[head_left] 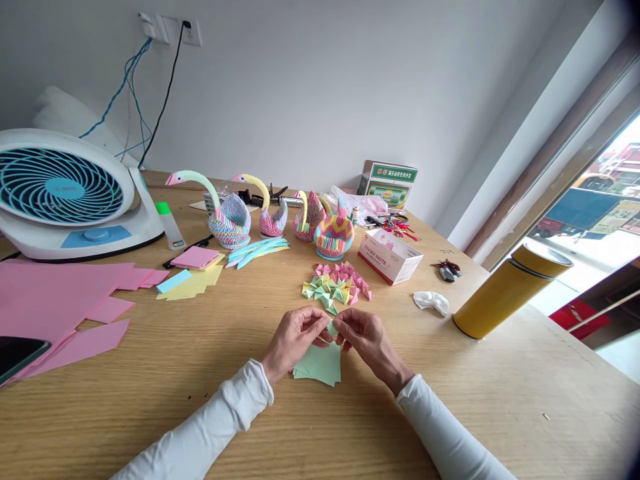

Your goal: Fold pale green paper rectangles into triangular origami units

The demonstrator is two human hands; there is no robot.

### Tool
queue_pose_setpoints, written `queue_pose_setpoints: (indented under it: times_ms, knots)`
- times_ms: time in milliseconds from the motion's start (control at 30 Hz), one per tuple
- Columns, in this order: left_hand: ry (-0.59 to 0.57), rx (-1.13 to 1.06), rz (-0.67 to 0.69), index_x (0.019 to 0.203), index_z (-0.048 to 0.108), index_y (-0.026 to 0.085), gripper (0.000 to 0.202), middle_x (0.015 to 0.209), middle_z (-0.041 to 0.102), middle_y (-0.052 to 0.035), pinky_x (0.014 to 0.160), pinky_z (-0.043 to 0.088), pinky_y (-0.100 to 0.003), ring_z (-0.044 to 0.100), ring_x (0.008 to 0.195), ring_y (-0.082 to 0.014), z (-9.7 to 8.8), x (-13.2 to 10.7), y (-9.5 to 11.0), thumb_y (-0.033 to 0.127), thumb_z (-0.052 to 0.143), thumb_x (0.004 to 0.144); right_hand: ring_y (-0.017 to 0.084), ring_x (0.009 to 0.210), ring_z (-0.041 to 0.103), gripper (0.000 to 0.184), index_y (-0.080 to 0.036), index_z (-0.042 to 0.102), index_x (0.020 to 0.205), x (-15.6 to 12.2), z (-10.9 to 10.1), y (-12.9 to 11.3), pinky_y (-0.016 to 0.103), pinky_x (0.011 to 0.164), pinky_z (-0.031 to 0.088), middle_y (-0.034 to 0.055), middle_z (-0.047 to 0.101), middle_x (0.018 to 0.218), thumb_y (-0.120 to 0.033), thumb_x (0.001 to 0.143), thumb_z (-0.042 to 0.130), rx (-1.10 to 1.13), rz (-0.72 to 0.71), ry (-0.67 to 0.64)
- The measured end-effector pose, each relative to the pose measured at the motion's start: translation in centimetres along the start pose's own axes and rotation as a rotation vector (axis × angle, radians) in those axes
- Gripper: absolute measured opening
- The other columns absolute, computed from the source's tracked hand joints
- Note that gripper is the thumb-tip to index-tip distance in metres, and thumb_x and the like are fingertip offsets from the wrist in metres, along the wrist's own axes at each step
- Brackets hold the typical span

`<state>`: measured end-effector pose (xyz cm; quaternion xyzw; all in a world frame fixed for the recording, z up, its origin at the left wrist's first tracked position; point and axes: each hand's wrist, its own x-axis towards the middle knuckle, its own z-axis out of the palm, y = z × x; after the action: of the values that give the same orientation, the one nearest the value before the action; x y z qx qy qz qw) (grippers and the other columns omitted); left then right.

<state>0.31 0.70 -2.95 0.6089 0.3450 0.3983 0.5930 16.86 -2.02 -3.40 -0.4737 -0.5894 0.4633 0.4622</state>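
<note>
Where left hand (297, 333) and right hand (367, 335) nearly meet: both pinch one small green paper (331, 327), just below the middle of the frame;
Green sheets (317, 367): loosely stacked on the table (200, 427), lower centre;
Folded pieces (340, 292): heaped (pink, yellow, green) just beyond the hands, mid-frame;
Yellow flask (503, 297): standing at the frame's right.

Left hand (296, 338) pinching; right hand (367, 335) likewise, seemingly.
</note>
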Motion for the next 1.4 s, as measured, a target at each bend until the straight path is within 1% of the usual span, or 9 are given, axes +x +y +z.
queue_pose_setpoints:
  times_ms: [167,267,467,567,700,867,1067,1200,1400]
  knots:
    - [0.005,-0.041,-0.031,0.082,0.061,0.012,0.028,0.070,0.061,-0.0013,0.058,0.056,-0.026,0.064,0.062,-0.0141,0.2,-0.2,0.2,0.040,0.062,0.080,0.011,0.046,0.055,0.029,-0.015,0.058,0.077,0.1,0.1,0.0,0.022,0.047,0.047,-0.0017,0.057,0.055,-0.043,0.084,0.059,-0.044,-0.050,0.020]
    - [0.004,-0.078,-0.051,0.082,0.060,0.012,0.027,0.070,0.061,-0.0012,0.058,0.056,-0.026,0.064,0.062,-0.0140,0.3,-0.3,0.2,0.039,0.064,0.079,0.011,0.047,0.055,0.028,-0.015,0.059,0.077,0.0,0.1,0.1,0.022,0.048,0.046,-0.0015,0.058,0.055,-0.042,0.085,0.059,-0.040,-0.055,0.017]
    - [0.044,-0.043,-0.046,0.081,0.060,0.012,0.028,0.063,0.060,-0.0003,0.058,0.055,-0.025,0.061,0.057,-0.0119,0.3,-0.3,0.3,0.039,0.063,0.080,0.011,0.046,0.054,0.030,-0.014,0.061,0.075,0.0,0.3,0.3,0.022,0.048,0.044,-0.0013,0.058,0.052,-0.044,0.080,0.064,0.028,-0.034,0.047]
    - [0.030,-0.087,-0.067,0.084,0.059,0.013,0.029,0.070,0.061,-0.0006,0.055,0.055,-0.024,0.063,0.058,-0.0123,0.4,-0.4,0.4,0.040,0.065,0.078,0.010,0.043,0.051,0.034,-0.014,0.061,0.072,0.1,0.5,0.0,0.022,0.045,0.043,-0.0024,0.056,0.049,-0.047,0.077,0.066,0.089,-0.005,0.090]
    - [0.032,-0.151,-0.104,0.086,0.057,0.013,0.033,0.079,0.062,-0.0019,0.053,0.054,-0.024,0.064,0.060,-0.0127,0.4,-0.4,0.3,0.036,0.074,0.070,0.009,0.044,0.047,0.035,-0.014,0.061,0.071,0.0,0.5,-0.5,0.021,0.044,0.042,-0.0029,0.053,0.051,-0.049,0.076,0.066,0.128,-0.006,0.108]
    - [0.079,-0.142,-0.101,0.083,0.058,0.012,0.035,0.072,0.063,-0.0027,0.050,0.053,-0.023,0.064,0.059,-0.0140,0.4,-0.3,0.2,0.036,0.077,0.066,0.013,0.057,0.056,0.033,-0.018,0.061,0.086,0.0,0.3,0.0,0.020,0.042,0.045,0.0015,0.060,0.073,-0.046,0.072,0.072,0.001,-0.084,0.100]
    - [0.040,-0.167,-0.099,0.084,0.061,0.012,0.032,0.079,0.064,-0.0039,0.050,0.052,-0.022,0.069,0.068,-0.0175,0.3,-0.3,0.2,0.036,0.075,0.068,0.015,0.051,0.060,0.033,-0.016,0.063,0.079,0.3,0.1,0.9,0.023,0.043,0.048,0.0022,0.062,0.060,-0.048,0.081,0.061,-0.104,-0.085,0.124]
    - [0.053,-0.223,-0.112,0.088,0.061,0.013,0.032,0.086,0.064,-0.0041,0.053,0.053,-0.021,0.069,0.075,-0.0189,0.2,-0.4,0.4,0.037,0.073,0.071,0.016,0.055,0.063,0.036,-0.014,0.064,0.080,0.1,0.1,0.4,0.023,0.046,0.051,0.0027,0.063,0.061,-0.050,0.079,0.063,0.000,-0.031,0.095]
    - [0.020,-0.202,-0.097,0.091,0.061,0.012,0.031,0.087,0.064,-0.0048,0.055,0.052,-0.021,0.067,0.072,-0.0160,0.0,-0.3,0.5,0.039,0.069,0.076,0.016,0.061,0.065,0.037,-0.013,0.067,0.077,-0.1,-0.2,-0.3,0.022,0.050,0.051,0.0021,0.064,0.065,-0.051,0.075,0.067,0.159,0.054,0.024]
